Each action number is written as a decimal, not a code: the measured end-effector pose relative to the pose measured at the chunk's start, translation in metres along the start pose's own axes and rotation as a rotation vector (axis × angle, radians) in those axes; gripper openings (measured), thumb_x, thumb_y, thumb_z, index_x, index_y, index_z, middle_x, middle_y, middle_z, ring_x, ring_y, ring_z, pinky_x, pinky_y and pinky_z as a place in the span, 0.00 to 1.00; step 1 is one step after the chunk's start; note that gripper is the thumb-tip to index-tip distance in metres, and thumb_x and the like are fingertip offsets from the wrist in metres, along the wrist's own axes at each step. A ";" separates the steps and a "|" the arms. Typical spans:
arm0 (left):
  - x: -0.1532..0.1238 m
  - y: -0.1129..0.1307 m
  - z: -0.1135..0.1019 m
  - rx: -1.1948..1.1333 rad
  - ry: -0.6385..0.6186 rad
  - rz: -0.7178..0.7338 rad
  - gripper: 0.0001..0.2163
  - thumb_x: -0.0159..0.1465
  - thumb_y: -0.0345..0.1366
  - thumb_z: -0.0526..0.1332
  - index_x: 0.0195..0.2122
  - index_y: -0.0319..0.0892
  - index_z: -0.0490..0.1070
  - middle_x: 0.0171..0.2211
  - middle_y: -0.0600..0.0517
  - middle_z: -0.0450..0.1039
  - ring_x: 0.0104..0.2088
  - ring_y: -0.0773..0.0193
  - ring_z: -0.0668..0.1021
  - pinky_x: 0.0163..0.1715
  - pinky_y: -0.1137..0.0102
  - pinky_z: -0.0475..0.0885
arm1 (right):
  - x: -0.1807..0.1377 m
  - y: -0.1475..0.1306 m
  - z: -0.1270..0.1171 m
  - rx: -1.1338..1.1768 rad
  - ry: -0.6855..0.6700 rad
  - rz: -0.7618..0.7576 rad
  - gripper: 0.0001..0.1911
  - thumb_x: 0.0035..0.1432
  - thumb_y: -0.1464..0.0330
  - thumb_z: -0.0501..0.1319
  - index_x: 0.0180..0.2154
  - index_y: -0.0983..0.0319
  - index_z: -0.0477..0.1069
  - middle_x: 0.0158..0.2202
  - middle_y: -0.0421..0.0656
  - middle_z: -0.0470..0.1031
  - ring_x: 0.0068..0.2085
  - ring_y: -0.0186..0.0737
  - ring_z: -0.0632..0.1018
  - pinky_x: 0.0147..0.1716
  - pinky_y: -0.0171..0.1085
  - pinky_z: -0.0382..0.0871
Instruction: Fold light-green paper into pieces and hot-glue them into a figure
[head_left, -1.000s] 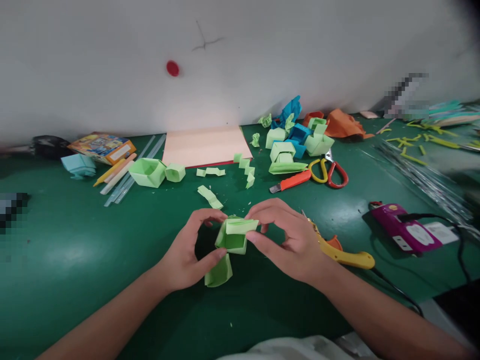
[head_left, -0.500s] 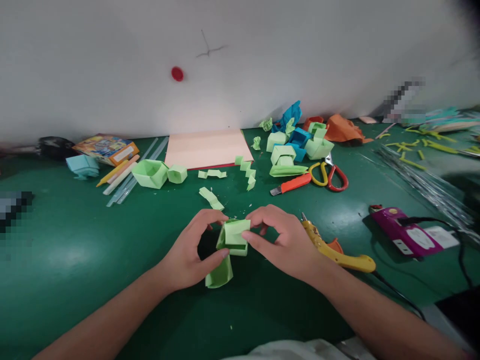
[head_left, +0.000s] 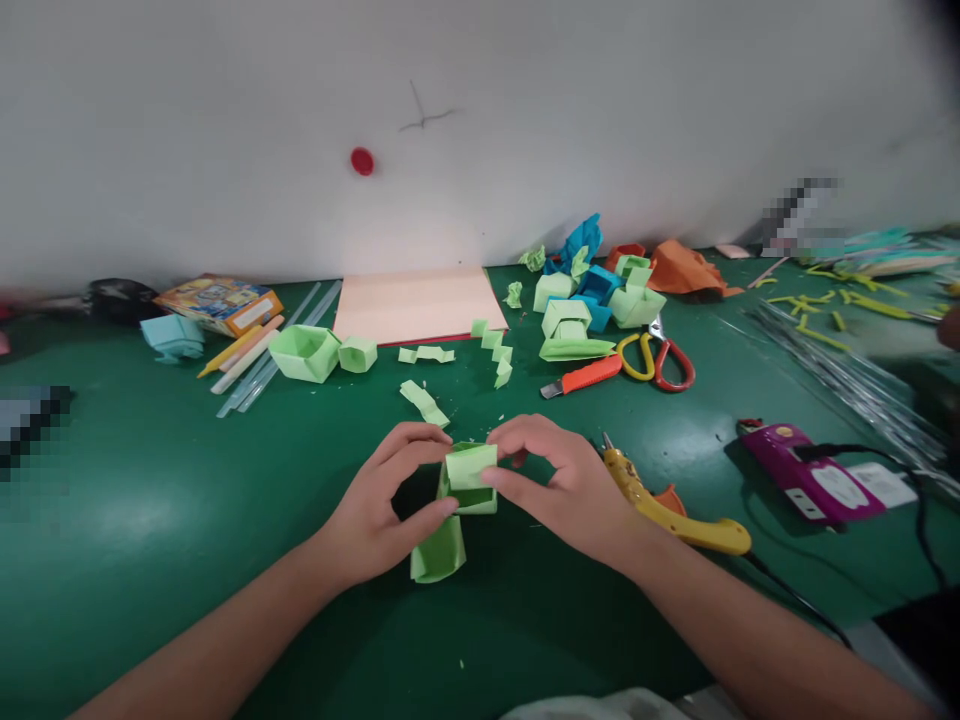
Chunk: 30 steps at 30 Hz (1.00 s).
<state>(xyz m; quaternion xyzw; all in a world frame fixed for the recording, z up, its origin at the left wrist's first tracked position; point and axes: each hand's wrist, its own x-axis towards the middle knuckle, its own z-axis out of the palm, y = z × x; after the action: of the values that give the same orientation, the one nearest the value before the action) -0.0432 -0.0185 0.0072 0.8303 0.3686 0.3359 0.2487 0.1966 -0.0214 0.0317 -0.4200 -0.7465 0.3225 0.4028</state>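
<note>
Between my hands is a light-green folded paper box [head_left: 476,501] above the table. My left hand [head_left: 379,508] grips its left side, thumb at the near edge and fingers at the far edge. My right hand [head_left: 568,482] pinches a small light-green paper piece [head_left: 471,468] between thumb and fingers over the box opening. Whether that piece is joined to the box I cannot tell. Just below, a second light-green paper box [head_left: 439,553] rests on the green table with its open end facing me. Several folded green paper strips [head_left: 424,402] lie beyond my hands.
Right of my right hand lies a yellow glue gun [head_left: 675,512] with a cord, near a purple power adapter [head_left: 814,472]. An orange cutter knife [head_left: 591,377] and pliers [head_left: 673,364] sit by paper boxes [head_left: 566,318]. Pink paper [head_left: 416,303] lies against the wall.
The small paper piece in my right hand has shifted slightly left over the box. Both hands keep their hold. The whole view has moved a little. Part of another hand now shows at the right edge.
</note>
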 end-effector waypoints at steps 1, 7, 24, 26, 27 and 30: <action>0.000 0.000 0.000 0.006 0.018 0.006 0.13 0.68 0.35 0.63 0.53 0.47 0.70 0.54 0.44 0.70 0.55 0.53 0.75 0.54 0.57 0.75 | 0.000 0.000 0.000 -0.009 -0.003 -0.003 0.03 0.62 0.68 0.66 0.34 0.58 0.73 0.38 0.42 0.80 0.38 0.40 0.78 0.36 0.38 0.74; -0.001 0.003 0.003 0.045 0.112 0.076 0.08 0.68 0.35 0.61 0.47 0.47 0.76 0.49 0.45 0.73 0.48 0.55 0.78 0.48 0.60 0.77 | -0.002 -0.002 0.005 -0.039 0.003 -0.089 0.03 0.63 0.67 0.66 0.35 0.58 0.74 0.38 0.43 0.80 0.42 0.42 0.79 0.43 0.42 0.73; 0.009 0.012 0.010 0.098 0.106 0.030 0.12 0.66 0.34 0.63 0.24 0.43 0.69 0.46 0.45 0.79 0.44 0.56 0.80 0.45 0.59 0.77 | -0.035 -0.005 -0.078 -0.629 -0.008 -0.069 0.13 0.66 0.59 0.61 0.51 0.52 0.74 0.57 0.47 0.75 0.58 0.59 0.74 0.53 0.59 0.71; 0.010 0.012 0.011 0.050 0.063 -0.025 0.14 0.67 0.34 0.63 0.23 0.42 0.68 0.53 0.44 0.77 0.43 0.57 0.81 0.41 0.60 0.78 | -0.062 0.008 -0.104 -0.790 -0.018 0.011 0.19 0.64 0.53 0.61 0.52 0.52 0.72 0.57 0.50 0.75 0.57 0.65 0.74 0.51 0.61 0.71; 0.011 0.011 0.012 0.015 0.042 -0.051 0.14 0.67 0.34 0.62 0.22 0.42 0.68 0.55 0.44 0.75 0.43 0.56 0.82 0.40 0.61 0.78 | -0.078 0.015 -0.115 -0.866 -0.028 0.077 0.22 0.62 0.51 0.62 0.54 0.53 0.71 0.57 0.52 0.75 0.56 0.67 0.75 0.50 0.62 0.72; 0.011 0.006 0.014 -0.107 0.020 -0.098 0.15 0.67 0.34 0.62 0.21 0.42 0.71 0.58 0.45 0.75 0.49 0.53 0.82 0.44 0.61 0.79 | -0.121 0.038 -0.126 -0.998 -0.099 0.218 0.28 0.61 0.51 0.63 0.59 0.55 0.67 0.56 0.57 0.76 0.55 0.71 0.76 0.51 0.64 0.72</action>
<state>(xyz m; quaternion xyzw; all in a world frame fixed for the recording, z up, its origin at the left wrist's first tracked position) -0.0245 -0.0154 0.0064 0.7933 0.3928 0.3510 0.3051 0.3593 -0.0942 0.0197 -0.6206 -0.7798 -0.0133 0.0814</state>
